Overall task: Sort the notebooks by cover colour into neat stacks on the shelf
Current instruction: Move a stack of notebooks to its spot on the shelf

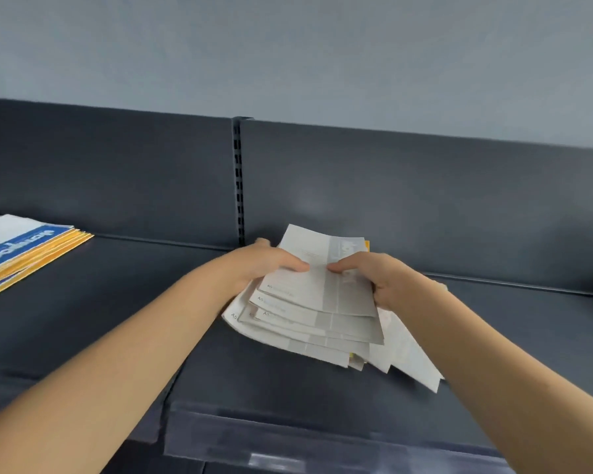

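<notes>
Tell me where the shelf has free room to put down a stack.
The shelf is bare between the blue and yellow stack at the left and the grey notebooks, and again right of them along the back panel. The middle is crowded: the left hand and right hand grip the fanned grey pile.

We look down on a dark grey metal shelf (117, 319) bearing a squared stack of blue and yellow notebooks (24, 254) at far left and, well apart near the middle, a loosely fanned pile of grey notebooks (322, 313).

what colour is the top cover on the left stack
Top cover: blue and white, head view.
</notes>
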### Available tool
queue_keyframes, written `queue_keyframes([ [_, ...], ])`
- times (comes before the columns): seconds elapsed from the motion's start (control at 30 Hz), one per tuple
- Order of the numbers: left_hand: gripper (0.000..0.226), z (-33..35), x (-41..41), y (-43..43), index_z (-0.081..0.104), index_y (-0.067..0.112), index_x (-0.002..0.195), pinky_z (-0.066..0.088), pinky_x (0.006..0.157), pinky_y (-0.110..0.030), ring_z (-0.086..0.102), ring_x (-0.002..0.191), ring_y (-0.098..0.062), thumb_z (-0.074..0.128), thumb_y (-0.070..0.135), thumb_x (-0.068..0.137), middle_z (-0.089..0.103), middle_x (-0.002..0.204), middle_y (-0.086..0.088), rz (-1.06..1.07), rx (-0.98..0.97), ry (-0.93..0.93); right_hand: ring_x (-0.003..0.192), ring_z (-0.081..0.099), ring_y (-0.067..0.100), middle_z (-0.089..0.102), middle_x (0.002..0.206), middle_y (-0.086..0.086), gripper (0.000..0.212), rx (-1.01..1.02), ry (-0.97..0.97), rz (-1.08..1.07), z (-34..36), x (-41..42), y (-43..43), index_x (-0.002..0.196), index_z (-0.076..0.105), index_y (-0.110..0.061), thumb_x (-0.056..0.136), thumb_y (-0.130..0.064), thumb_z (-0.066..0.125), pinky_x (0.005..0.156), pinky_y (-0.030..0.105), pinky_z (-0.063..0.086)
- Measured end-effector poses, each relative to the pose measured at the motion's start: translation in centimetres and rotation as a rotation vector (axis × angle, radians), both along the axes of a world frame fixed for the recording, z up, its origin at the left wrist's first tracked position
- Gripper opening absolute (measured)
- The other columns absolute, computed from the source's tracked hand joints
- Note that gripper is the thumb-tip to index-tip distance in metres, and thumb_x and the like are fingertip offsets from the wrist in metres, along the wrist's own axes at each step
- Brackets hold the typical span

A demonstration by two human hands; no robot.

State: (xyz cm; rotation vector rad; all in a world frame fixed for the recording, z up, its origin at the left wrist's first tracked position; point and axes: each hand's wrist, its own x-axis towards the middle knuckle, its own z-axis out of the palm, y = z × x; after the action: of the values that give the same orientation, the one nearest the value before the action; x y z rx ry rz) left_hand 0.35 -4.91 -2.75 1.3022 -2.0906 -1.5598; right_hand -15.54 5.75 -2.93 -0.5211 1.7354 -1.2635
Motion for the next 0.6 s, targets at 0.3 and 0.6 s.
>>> queue_keyframes([
  [0.3,0.076,-1.7,16.4,-7.8,0.059,0.016,0.125,0.054,0.090,-0.034,0.071,0.095,-0.014,0.089,0.040,0.059,0.073,0.109,0.003,0.069,-0.048,0.078,0.065,0.064,0.023,0.067,0.077,0.007,0.011,-0.108,0.085,0.062,-0.8,15.6,-8.8,0.085,0.062,-0.006,0.080,0.000,0.069,0.057,0.032,0.054],
  [0.6,0.041,-2.6,30.1,-17.3,0.063,0.018,0.112,0.055,0.074,-0.029,0.071,0.087,-0.016,0.081,0.022,0.076,0.074,0.098,0.001,0.117,0.019,0.216,0.086,0.066,0.029,0.065,0.095,0.009,0.034,-0.081,0.306,0.002,-1.2,30.1,-18.8,0.098,0.053,-0.008,0.074,-0.015,0.076,0.077,0.042,0.057],
])
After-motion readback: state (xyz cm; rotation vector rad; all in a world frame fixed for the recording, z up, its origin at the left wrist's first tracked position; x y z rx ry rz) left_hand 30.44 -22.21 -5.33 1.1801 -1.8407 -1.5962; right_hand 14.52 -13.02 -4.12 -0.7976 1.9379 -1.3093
